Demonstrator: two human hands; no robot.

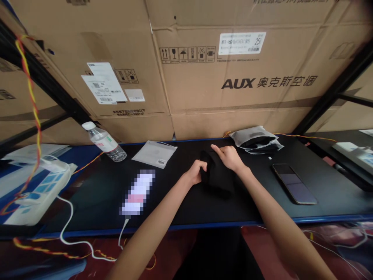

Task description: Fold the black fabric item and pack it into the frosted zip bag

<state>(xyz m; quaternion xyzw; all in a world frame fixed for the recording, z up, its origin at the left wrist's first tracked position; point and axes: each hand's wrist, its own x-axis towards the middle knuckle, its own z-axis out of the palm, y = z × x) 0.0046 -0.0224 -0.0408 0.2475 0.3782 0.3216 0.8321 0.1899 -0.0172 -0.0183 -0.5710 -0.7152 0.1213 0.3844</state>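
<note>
Right of the translucent pouch, the left hand has its fingers curled closed on the left edge of a folded black cloth. The cloth lies between both hands over the table, its long axis slanting from far left to near right. The right hand grips its far right edge, most fingers hidden; neither hand is nearer.

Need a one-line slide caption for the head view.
Both hands, left and right, grip black cloth above a black tabletop, between two phones.
</note>
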